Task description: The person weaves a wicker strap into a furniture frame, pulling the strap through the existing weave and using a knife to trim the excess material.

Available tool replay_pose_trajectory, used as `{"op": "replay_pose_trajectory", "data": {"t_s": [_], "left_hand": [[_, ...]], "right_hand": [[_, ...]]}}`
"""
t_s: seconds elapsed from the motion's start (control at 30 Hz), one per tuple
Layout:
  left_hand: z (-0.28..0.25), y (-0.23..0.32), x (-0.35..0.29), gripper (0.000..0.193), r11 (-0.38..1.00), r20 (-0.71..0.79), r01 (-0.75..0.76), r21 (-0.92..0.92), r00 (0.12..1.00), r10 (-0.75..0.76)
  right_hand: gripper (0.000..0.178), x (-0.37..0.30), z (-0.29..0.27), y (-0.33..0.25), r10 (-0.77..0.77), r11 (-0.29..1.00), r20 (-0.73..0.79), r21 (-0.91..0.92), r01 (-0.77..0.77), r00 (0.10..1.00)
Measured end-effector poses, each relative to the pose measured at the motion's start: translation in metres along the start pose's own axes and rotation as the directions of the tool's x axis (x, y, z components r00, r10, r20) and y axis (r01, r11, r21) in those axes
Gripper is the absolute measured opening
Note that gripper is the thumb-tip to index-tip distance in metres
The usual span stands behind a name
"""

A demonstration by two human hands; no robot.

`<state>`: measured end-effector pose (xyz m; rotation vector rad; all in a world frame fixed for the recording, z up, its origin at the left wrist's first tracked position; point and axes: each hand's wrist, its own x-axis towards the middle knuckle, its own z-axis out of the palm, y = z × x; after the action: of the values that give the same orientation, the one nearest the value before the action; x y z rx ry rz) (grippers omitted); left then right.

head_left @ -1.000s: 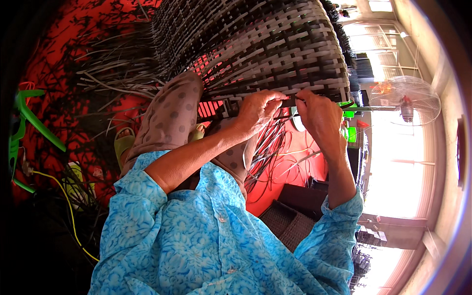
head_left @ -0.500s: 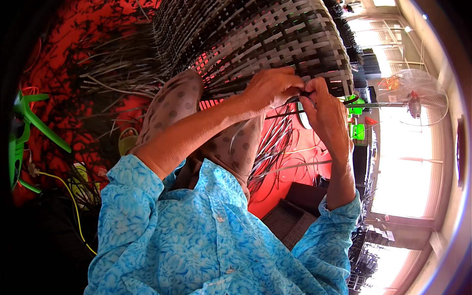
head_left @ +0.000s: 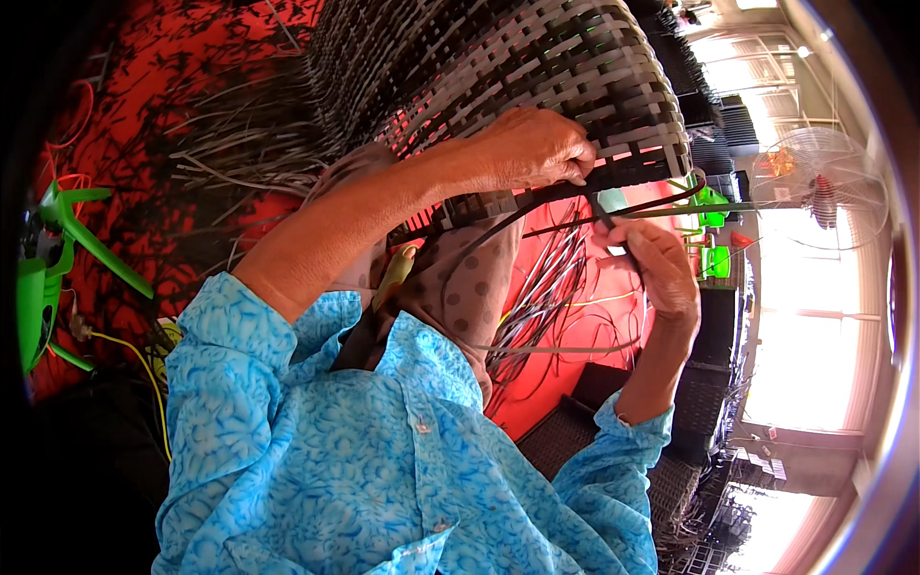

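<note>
A large woven panel (head_left: 613, 91) of dark and grey flat strips spreads in front of me, its lower edge over my knees. At that edge my left hand (head_left: 541, 149) is closed, fingers curled and pinched on a dark flat weaving strip (head_left: 598, 208). The strip runs down to my right hand (head_left: 661, 268), which pinches it between thumb and fingers, a little below and right of the panel. A dark curved rod or strip (head_left: 661, 203) passes behind it, along the panel's edge. My left fingertips are partly hidden by the hand itself.
Loose strips (head_left: 546, 287) lie on the red floor (head_left: 565, 369) beside my knee, and long strip ends (head_left: 249, 125) fan out at left. A green plastic object (head_left: 43, 287) stands far left with a yellow cord (head_left: 153, 388). A fan (head_left: 822, 196) and dark woven pieces (head_left: 704, 374) are at right.
My hands have moved apart: the right went down and right, drawing out a length of strip, while the left stayed near the panel's edge. The view has shifted slightly.
</note>
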<state>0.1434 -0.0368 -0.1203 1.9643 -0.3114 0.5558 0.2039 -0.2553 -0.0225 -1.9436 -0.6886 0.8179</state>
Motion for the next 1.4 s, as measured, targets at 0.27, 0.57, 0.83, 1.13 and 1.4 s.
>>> {"op": "replay_pose_trajectory", "data": {"t_s": [0.27,0.57,0.83,1.13,1.4], "left_hand": [[0.008,-0.002,-0.005,0.008,0.982,-0.146,-0.141,0.129,0.976,0.159],[0.022,-0.008,-0.014,0.010,0.986,-0.305,-0.165,0.005,0.939,0.159],[0.036,-0.010,-0.030,0.012,0.991,-0.466,-0.123,0.054,0.874,0.134],[0.046,0.000,-0.042,0.031,0.992,-0.482,-0.128,-0.002,0.869,0.111],[0.050,0.012,-0.047,0.043,0.974,-0.448,-0.015,0.227,0.886,0.118]], "right_hand": [[0.026,0.065,0.012,0.073,-0.193,0.854,-0.043,0.485,0.190,0.980],[0.022,0.058,0.010,0.084,-0.327,0.915,-0.207,0.175,0.363,0.922],[0.017,0.109,0.012,0.103,-0.523,0.712,-0.121,0.481,0.511,0.843],[0.029,0.058,0.018,0.079,-0.305,0.735,-0.149,0.591,0.332,0.941],[0.031,0.089,0.001,0.102,-0.622,0.775,-0.077,0.075,0.627,0.779]]}}
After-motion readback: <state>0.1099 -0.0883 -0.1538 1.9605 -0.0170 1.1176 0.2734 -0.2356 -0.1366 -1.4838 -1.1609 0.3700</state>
